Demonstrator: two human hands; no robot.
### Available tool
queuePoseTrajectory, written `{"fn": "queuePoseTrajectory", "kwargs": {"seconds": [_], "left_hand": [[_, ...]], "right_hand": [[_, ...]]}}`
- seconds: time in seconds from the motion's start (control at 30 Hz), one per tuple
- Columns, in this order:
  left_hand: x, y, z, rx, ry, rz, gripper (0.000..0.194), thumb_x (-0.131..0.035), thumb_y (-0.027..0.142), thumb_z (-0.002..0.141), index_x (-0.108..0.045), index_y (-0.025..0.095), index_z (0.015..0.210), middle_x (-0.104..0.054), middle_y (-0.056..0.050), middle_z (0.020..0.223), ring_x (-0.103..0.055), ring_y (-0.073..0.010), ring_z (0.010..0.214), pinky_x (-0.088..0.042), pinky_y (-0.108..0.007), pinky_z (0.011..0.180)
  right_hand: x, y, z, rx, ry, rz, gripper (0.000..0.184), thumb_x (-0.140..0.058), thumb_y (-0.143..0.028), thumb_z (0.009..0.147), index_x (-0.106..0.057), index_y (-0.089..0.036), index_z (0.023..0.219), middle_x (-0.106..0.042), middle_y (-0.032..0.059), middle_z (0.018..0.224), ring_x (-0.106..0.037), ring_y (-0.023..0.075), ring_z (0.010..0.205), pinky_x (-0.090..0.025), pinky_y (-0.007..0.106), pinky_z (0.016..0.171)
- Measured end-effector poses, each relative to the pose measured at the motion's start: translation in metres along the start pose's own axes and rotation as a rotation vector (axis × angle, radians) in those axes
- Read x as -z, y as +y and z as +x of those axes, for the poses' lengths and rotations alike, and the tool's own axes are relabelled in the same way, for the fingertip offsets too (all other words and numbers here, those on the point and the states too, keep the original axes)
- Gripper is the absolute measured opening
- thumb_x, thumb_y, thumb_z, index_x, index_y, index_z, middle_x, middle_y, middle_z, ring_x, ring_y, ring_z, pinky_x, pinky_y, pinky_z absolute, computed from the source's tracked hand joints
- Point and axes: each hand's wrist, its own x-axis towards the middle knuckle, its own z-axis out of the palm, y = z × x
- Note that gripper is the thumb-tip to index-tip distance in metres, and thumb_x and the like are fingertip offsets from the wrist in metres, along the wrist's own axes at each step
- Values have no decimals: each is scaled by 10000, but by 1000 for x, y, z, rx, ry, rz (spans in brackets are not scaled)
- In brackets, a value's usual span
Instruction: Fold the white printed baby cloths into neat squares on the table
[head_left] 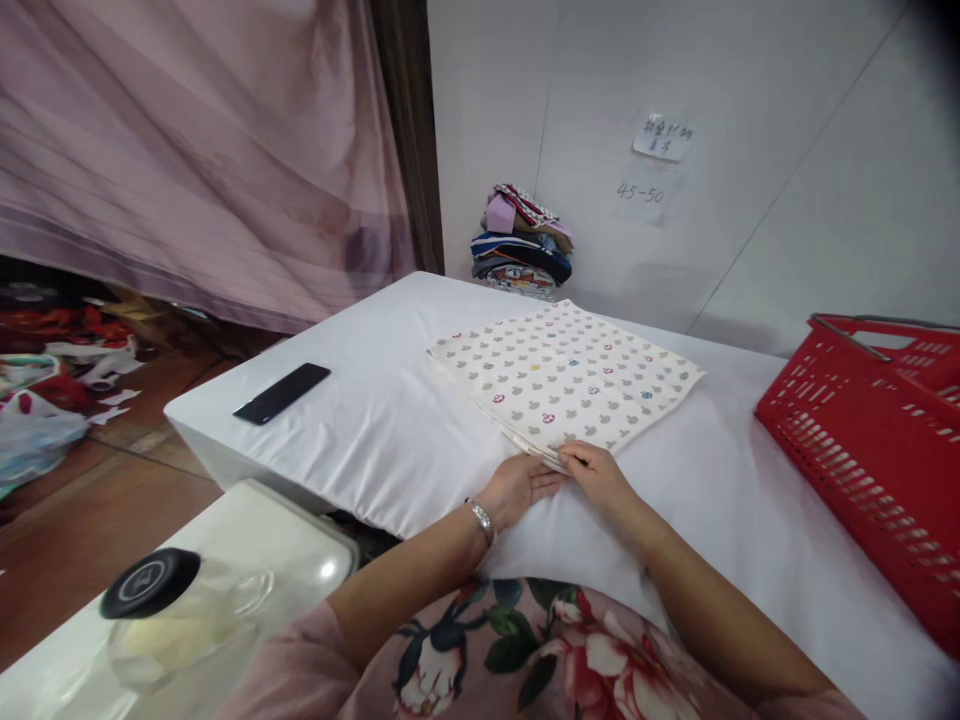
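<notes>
Both hands are at the near corner of a cream-white fabric cloth, printed with small grey motifs and scattered red, blue, green and yellow ones. The cloth lies directly beyond the hands, spread flat in layers, on a table draped in white fabric.

Right hand: grasping. Thumb and bent fingers pinch the near corner of the cloth.

Left hand: palm turned upward, fingers extended just beside the right hand, at the cloth's near edge. The thumb is hidden; whether this hand grips the cloth cannot be determined. A silver-coloured metal bracelet encircles the wrist.

Surroundings, referenced to the hands:
- Left and farther out: a flat black rectangular phone, lying on the table, well apart from the left hand.
- Right: a red perforated plastic basket with a handle, well apart from the right hand.
- Far beyond, past the cloth: a stack of folded multicoloured textiles near the pale wall, which carries two handwritten paper notes; the lower reads "45-50".
- Left and nearer the body: a transparent container with a round black lid, on a glossy white surface.
- Far left: a draped pink curtain.
</notes>
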Motion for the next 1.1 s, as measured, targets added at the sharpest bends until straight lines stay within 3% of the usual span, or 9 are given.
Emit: {"fn": "queuePoseTrajectory", "kwargs": {"seconds": [0.17, 0.33, 0.53, 0.8, 1.0, 1.1], "left_hand": [[-2, 4, -2, 26, 24, -2, 230, -465, 237, 871, -603, 77, 962, -662, -142, 932, -638, -163, 771, -484, -295, 809], [-3, 2, 0, -21, 32, 2, 163, -520, 214, 854, -577, 95, 948, -656, -126, 898, -632, -148, 706, -492, -296, 770], [-3, 0, -2, -52, 11, 19, 107, -508, 200, 855, -566, 110, 862, -645, -90, 801, -618, -133, 670, -495, -283, 754], [2, -4, 5, -73, -4, 53, 97, -506, 234, 859, -565, 157, 858, -644, -43, 760, -621, -132, 686, -484, -289, 793], [1, -3, 4, -62, 28, 50, 131, -514, 227, 858, -563, 113, 899, -654, -92, 797, -634, -142, 662, -503, -306, 763], [-1, -2, 3, -76, 21, 47, 120, -506, 204, 864, -567, 104, 890, -660, -102, 795, -636, -138, 649, -509, -283, 723]], "right_hand": [[-2, 0, -1, 22, 51, -16, 222, -449, -261, 850, -645, -207, 759, -633, 11, 757, -580, 161, 720, -459, 281, 684], [0, -4, -2, 173, 193, -183, 232, -421, -255, 878, -649, -217, 904, -648, 70, 967, -573, 207, 913, -462, 364, 823], [-3, -1, -4, 255, -4, -247, 216, -446, -242, 882, -652, -231, 946, -657, 69, 968, -585, 198, 912, -488, 366, 809], [-3, -2, -6, 204, -2, -211, 176, -515, -276, 848, -654, -239, 949, -642, 62, 1007, -577, 199, 946, -479, 365, 838], [-4, -1, 0, 124, 19, -90, 235, -444, -285, 880, -643, -224, 772, -623, 33, 771, -578, 175, 749, -475, 315, 697], [-5, 0, 1, 109, 10, -99, 211, -460, -294, 869, -637, -219, 781, -610, 28, 760, -568, 173, 729, -461, 307, 685]]}}
